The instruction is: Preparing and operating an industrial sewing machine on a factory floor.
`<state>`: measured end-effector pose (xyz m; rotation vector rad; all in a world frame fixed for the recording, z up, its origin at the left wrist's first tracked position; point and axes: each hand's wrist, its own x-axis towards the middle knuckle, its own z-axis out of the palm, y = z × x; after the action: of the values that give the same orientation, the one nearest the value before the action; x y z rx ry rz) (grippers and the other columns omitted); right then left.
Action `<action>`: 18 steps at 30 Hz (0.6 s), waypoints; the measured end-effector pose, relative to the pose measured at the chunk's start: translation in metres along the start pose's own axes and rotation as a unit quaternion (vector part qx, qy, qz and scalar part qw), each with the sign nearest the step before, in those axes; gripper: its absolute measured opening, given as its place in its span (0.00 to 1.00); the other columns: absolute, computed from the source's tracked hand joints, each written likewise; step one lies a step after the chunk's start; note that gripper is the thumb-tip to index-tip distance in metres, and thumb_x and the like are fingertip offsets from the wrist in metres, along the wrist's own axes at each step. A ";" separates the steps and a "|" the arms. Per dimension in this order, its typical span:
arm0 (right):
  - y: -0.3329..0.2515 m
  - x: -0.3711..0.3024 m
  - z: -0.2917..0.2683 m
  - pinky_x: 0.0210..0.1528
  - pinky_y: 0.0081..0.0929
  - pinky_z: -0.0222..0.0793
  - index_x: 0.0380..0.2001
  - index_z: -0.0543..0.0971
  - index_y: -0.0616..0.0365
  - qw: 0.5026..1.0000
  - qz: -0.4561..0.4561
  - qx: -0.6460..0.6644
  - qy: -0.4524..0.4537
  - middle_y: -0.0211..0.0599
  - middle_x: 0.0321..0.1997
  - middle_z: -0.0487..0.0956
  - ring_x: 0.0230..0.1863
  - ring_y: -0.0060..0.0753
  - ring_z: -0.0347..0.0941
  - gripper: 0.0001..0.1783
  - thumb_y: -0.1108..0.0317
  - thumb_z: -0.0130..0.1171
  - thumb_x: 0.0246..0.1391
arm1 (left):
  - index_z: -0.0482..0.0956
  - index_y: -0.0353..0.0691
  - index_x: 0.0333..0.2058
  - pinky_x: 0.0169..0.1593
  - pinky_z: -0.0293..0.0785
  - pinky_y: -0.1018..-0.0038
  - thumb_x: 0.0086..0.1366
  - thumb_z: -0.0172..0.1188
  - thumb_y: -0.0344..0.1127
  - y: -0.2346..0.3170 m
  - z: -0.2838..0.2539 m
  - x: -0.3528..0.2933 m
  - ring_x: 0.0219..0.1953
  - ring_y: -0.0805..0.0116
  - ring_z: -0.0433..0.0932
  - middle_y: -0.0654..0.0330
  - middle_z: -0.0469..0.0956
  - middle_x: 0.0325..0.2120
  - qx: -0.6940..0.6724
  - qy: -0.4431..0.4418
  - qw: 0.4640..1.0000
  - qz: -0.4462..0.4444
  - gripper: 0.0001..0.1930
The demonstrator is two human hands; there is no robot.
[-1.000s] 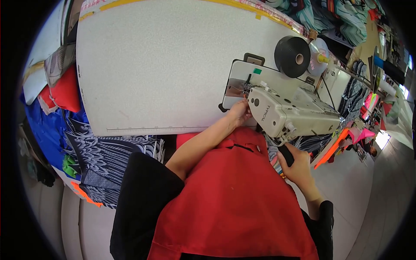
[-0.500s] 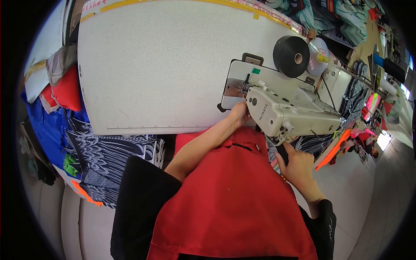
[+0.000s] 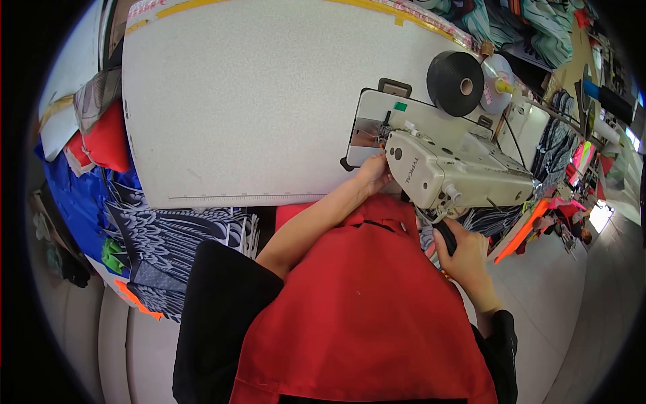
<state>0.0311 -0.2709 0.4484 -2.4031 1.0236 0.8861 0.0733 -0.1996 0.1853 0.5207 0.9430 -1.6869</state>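
A pale sewing machine [image 3: 464, 168] stands at the right of the white table. My left hand [image 3: 374, 172] reaches in beside the needle area [image 3: 381, 139], its fingers closed together. The machine head partly covers the fingertips, so whatever they hold cannot be made out. At the machine's near right end, my right hand [image 3: 468, 259] grips a black handwheel [image 3: 445, 238], the thumb on its near left side and the fingers behind. Below the left hand, my red apron [image 3: 350, 303] covers my lap.
A large black thread cone [image 3: 455, 84] and a white cone [image 3: 496, 84] stand behind the machine. Patterned dark fabric [image 3: 178, 246] hangs at the table's left front, near blue cloth [image 3: 77, 195] and a red bundle [image 3: 108, 141]. Orange material [image 3: 517, 232] lies right of my right hand.
The view has shifted slightly. My left hand stays by the needle, and my right hand remains on the handwheel with its grip a little changed.
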 end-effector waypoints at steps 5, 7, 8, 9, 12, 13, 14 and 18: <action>-0.013 -0.008 -0.019 0.19 0.33 0.63 0.34 0.74 0.59 0.995 -0.053 -0.076 0.027 0.40 0.15 0.72 0.16 0.44 0.70 0.17 0.59 0.57 0.43 | 0.69 0.44 0.29 0.20 0.59 0.83 0.62 0.41 0.32 -0.004 -0.002 0.004 0.18 0.80 0.65 0.68 0.70 0.19 -0.007 -0.005 0.999 0.036 0.07; -0.012 -0.006 -0.014 0.18 0.33 0.62 0.35 0.73 0.59 0.994 -0.051 -0.092 0.020 0.39 0.15 0.72 0.16 0.43 0.70 0.18 0.59 0.58 0.42 | 0.69 0.44 0.29 0.20 0.59 0.84 0.62 0.41 0.31 -0.005 -0.003 0.005 0.18 0.80 0.65 0.69 0.70 0.19 -0.007 -0.009 0.999 0.041 0.07; -0.011 -0.004 -0.010 0.17 0.32 0.62 0.36 0.73 0.59 0.993 -0.050 -0.107 0.012 0.39 0.14 0.73 0.15 0.42 0.70 0.19 0.59 0.59 0.42 | 0.69 0.44 0.29 0.20 0.59 0.84 0.62 0.41 0.31 -0.005 -0.006 0.005 0.18 0.80 0.65 0.69 0.70 0.19 -0.008 -0.006 0.999 0.036 0.07; -0.010 -0.002 -0.007 0.17 0.32 0.62 0.36 0.73 0.59 0.991 -0.049 -0.123 0.004 0.39 0.14 0.73 0.15 0.41 0.70 0.20 0.59 0.59 0.41 | 0.69 0.44 0.29 0.20 0.59 0.84 0.62 0.41 0.31 -0.005 -0.005 0.003 0.19 0.80 0.65 0.69 0.70 0.19 -0.009 -0.004 1.000 0.030 0.07; -0.003 0.000 -0.003 0.15 0.32 0.62 0.34 0.72 0.59 0.992 -0.072 -0.106 0.012 0.38 0.13 0.71 0.13 0.40 0.68 0.18 0.59 0.59 0.41 | 0.69 0.44 0.29 0.20 0.59 0.85 0.62 0.42 0.31 -0.004 -0.003 0.001 0.19 0.80 0.65 0.69 0.70 0.19 -0.011 0.000 1.000 0.020 0.07; -0.002 0.001 -0.002 0.14 0.32 0.62 0.34 0.72 0.59 0.992 -0.084 -0.097 0.016 0.38 0.12 0.70 0.12 0.40 0.68 0.18 0.59 0.59 0.41 | 0.69 0.44 0.29 0.20 0.59 0.85 0.63 0.42 0.31 -0.004 -0.002 0.001 0.19 0.81 0.65 0.69 0.70 0.19 -0.010 0.001 1.000 0.017 0.07; 0.000 0.003 -0.001 0.14 0.32 0.62 0.34 0.72 0.59 0.992 -0.084 -0.097 0.013 0.38 0.12 0.70 0.12 0.40 0.68 0.18 0.59 0.59 0.41 | 0.69 0.44 0.29 0.20 0.58 0.85 0.63 0.42 0.31 -0.004 -0.001 0.001 0.19 0.81 0.65 0.69 0.70 0.19 -0.011 0.003 1.000 0.017 0.07; 0.004 0.003 0.002 0.15 0.33 0.62 0.33 0.73 0.59 0.996 -0.067 -0.057 0.002 0.41 0.12 0.71 0.13 0.42 0.69 0.17 0.59 0.58 0.42 | 0.69 0.44 0.28 0.20 0.58 0.86 0.62 0.43 0.31 -0.003 -0.001 0.000 0.19 0.82 0.65 0.69 0.70 0.19 -0.002 -0.001 1.000 0.008 0.06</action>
<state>0.0287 -0.2738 0.4445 -2.5342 0.8218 0.9138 0.0706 -0.1988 0.1856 0.5219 0.9374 -1.6703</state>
